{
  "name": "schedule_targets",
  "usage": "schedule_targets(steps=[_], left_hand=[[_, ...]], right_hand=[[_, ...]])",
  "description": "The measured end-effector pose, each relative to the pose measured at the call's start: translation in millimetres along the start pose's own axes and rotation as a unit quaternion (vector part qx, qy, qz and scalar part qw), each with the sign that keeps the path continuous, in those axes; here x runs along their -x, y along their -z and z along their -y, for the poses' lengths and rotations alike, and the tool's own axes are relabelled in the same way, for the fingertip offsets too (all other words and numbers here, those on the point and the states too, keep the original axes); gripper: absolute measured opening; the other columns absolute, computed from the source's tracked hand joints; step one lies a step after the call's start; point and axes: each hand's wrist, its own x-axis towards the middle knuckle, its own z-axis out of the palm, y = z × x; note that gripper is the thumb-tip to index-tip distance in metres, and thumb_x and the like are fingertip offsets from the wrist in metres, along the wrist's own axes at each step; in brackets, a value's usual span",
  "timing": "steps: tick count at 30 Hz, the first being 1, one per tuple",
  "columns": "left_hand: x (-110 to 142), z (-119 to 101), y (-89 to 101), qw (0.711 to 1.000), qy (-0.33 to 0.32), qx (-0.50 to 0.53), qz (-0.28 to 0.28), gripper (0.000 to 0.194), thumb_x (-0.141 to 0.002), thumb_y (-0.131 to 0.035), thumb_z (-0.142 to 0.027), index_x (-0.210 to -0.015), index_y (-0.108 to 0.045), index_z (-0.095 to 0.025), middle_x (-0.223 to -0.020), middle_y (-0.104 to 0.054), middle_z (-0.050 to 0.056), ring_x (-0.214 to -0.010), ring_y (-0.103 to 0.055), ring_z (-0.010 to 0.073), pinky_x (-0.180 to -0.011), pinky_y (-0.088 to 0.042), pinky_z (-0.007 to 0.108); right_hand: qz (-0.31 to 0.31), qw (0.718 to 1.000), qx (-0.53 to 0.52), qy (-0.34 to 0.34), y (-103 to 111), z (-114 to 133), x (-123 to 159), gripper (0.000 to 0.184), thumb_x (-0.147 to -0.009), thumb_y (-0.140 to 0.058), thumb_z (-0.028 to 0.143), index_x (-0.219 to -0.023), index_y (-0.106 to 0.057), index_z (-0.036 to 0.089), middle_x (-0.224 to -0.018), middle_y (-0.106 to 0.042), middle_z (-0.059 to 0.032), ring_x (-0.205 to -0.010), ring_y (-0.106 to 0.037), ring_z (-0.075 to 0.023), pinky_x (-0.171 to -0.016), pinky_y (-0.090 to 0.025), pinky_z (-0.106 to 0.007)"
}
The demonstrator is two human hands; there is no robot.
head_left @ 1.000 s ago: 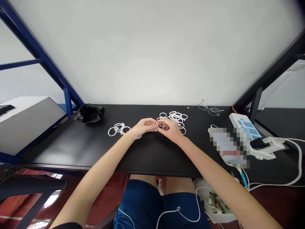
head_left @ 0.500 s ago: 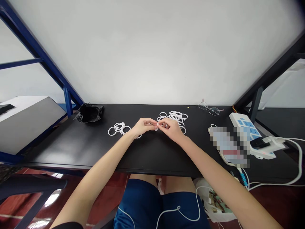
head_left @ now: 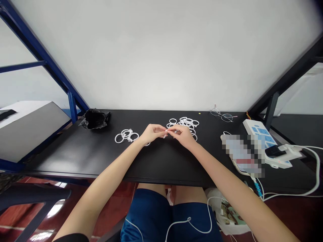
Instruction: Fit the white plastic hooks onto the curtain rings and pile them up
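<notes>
Over the middle of the black table [head_left: 161, 164], my left hand [head_left: 152, 132] and my right hand [head_left: 182, 135] meet at their fingertips. Both are closed in a pinch on a small white piece [head_left: 165, 135], which matches the rings nearby in colour. Fingers cover most of it, so its full shape is hidden. Behind and beside my right hand lies a heap of white rings [head_left: 186, 122], thin and round with small knobs. A smaller group of white rings [head_left: 126, 135] rests left of my left hand, partly behind its wrist.
A crumpled black bag [head_left: 95, 119] stands open at the back left. Eyeglasses [head_left: 223, 116] lie at the back right. Nearer on the right are a blurred-out phone [head_left: 242, 156], a power strip [head_left: 261, 132] and white cables [head_left: 315, 168]. A grey-white box [head_left: 37, 131] sits at far left.
My right fingers have straightened slightly and drawn together on the small white piece, whose lower end has tilted a little. Both hands stay in the same place, and the rings have not moved.
</notes>
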Motion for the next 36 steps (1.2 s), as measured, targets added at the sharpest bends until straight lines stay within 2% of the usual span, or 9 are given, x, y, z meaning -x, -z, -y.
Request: schedule_targets(steps=[8, 14, 22, 28, 36], left_hand=[[-1.4, 2.4, 2.0, 1.0, -0.003, 0.004, 0.016, 0.037, -0.07, -0.078, -0.039, -0.095, -0.073, -0.012, -0.085, -0.074, 0.009, -0.082, -0.07, 0.0199, -0.083, -0.055, 0.036], [0.7, 1.7, -0.1, 1.0, -0.015, 0.006, 0.013, 0.035, -0.071, -0.077, -0.038, -0.094, -0.073, -0.012, -0.084, -0.074, 0.009, -0.08, -0.069, 0.0194, -0.081, -0.055, 0.035], [0.1, 3.9, -1.7, 1.0, -0.027, -0.008, 0.002, 0.037, -0.071, -0.076, -0.04, -0.093, -0.073, -0.01, -0.081, -0.074, 0.01, -0.074, -0.069, 0.0183, -0.078, -0.055, 0.034], [-1.2, 6.4, -3.1, 0.999, -0.031, 0.004, -0.005, 0.038, -0.072, -0.075, -0.039, -0.096, -0.072, -0.01, -0.085, -0.074, 0.01, -0.079, -0.07, 0.0193, -0.079, -0.056, 0.034], [-0.5, 0.7, -4.2, 1.0, -0.004, 0.016, -0.015, 0.037, -0.069, -0.079, -0.038, -0.092, -0.071, -0.01, -0.078, -0.073, 0.008, -0.074, -0.07, 0.0176, -0.079, -0.057, 0.034]], right_hand=[[-0.006, 1.0, -0.03, 0.004, -0.1, -1.8, 0.1, 0.02, -0.081, -0.064, 0.041, -0.082, -0.073, 0.024, -0.081, -0.068, -0.0054, -0.071, -0.064, -0.0198, -0.055, -0.054, -0.033], [-0.004, 0.995, -0.094, -0.012, -1.9, -1.5, 0.9, 0.021, -0.078, -0.068, 0.044, -0.079, -0.073, 0.023, -0.08, -0.067, -0.0045, -0.072, -0.067, -0.0203, -0.071, -0.058, -0.039], [-0.012, 0.995, -0.098, -0.019, -4.2, -1.7, 1.0, 0.025, -0.077, -0.069, 0.046, -0.078, -0.073, 0.021, -0.077, -0.068, -0.0052, -0.07, -0.067, -0.0202, -0.07, -0.058, -0.038], [-0.016, 0.994, -0.101, -0.026, -3.6, -1.4, 1.0, 0.024, -0.078, -0.068, 0.045, -0.078, -0.073, 0.022, -0.08, -0.068, -0.0051, -0.072, -0.068, -0.0203, -0.073, -0.059, -0.037], [-0.032, 0.999, -0.014, 0.014, -3.1, -0.1, 0.4, 0.016, -0.082, -0.063, 0.035, -0.08, -0.073, 0.022, -0.08, -0.068, -0.0048, -0.071, -0.066, -0.0181, -0.063, -0.057, -0.032]])
